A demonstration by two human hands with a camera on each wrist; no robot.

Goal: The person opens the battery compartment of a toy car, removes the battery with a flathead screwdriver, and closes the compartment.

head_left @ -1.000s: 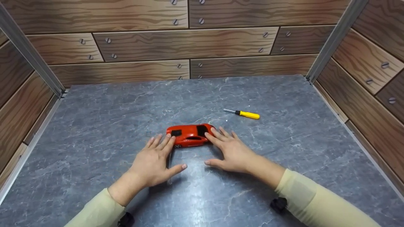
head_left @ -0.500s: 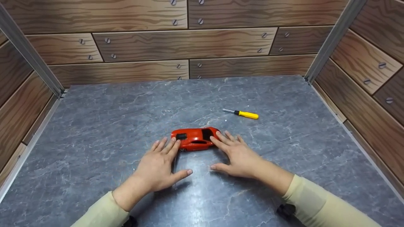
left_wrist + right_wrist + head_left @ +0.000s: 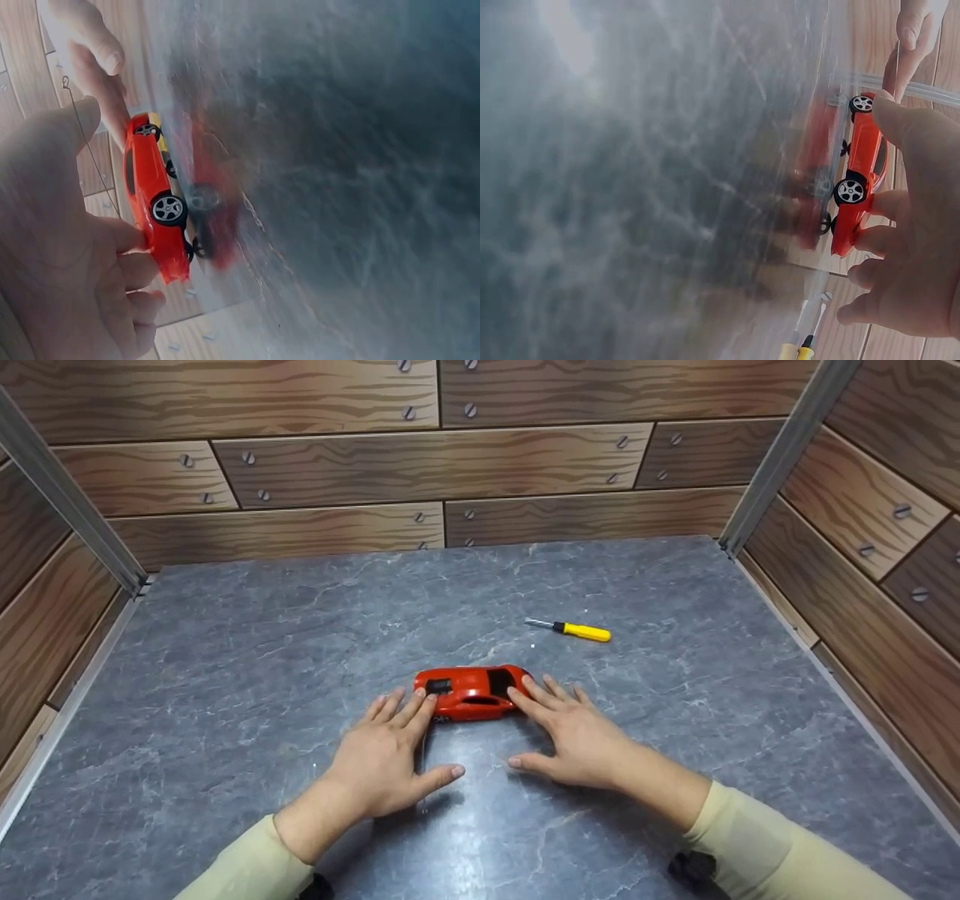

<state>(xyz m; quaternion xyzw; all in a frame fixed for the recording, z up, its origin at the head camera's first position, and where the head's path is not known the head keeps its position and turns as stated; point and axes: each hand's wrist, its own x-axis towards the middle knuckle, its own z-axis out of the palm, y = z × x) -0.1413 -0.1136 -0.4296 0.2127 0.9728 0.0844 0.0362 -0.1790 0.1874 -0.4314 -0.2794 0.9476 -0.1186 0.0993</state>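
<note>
While a red toy car point(image 3: 471, 692) stands on its wheels near the middle of the grey, marble-patterned table point(image 3: 262, 660), a hand touches each end of it. The left hand point(image 3: 386, 761) has its fingers extended, with fingertips on the end beside the small black panel; its thumb points inward, apart from the car. The right hand point(image 3: 581, 739) likewise has straight, spread fingers, their tips on the end by the dark windscreen, its thumb also apart from the body. Neither hand grips anything. Beyond the car and to its right lies a yellow-handled tool point(image 3: 577, 630), its metal shaft pointing left. Wood-patterned panels point(image 3: 330, 472) printed with screw heads rise behind the table.
</note>
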